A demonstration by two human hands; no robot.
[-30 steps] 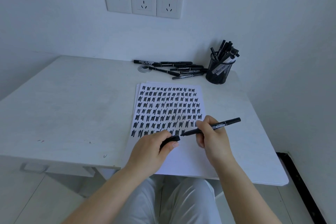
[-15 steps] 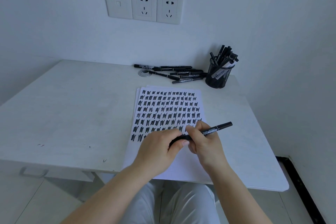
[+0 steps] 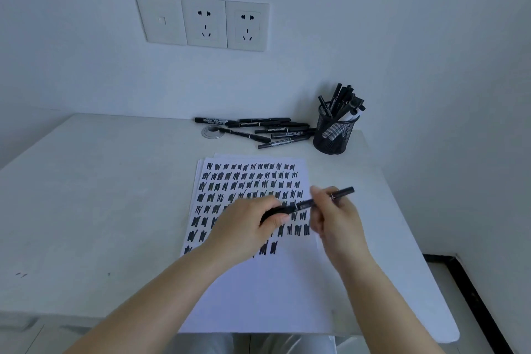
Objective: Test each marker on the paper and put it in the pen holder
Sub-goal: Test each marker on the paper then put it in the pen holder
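black marker (image 3: 309, 204) above scribbled paper (image 3: 258, 282), mesh pen holder (image 3: 333, 135) behind

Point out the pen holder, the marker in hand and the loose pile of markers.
pen holder (image 3: 332, 135), head view: front of its black mesh wall.
marker (image 3: 342, 193), head view: bare barrel beyond the right hand's fingers.
pile of markers (image 3: 275, 131), head view: middle of the heap lying left of the holder.

Paper (image 3: 258, 290) mid-table, loose markers (image 3: 267, 131) behind it, pen holder (image 3: 330, 135) prob. just right.
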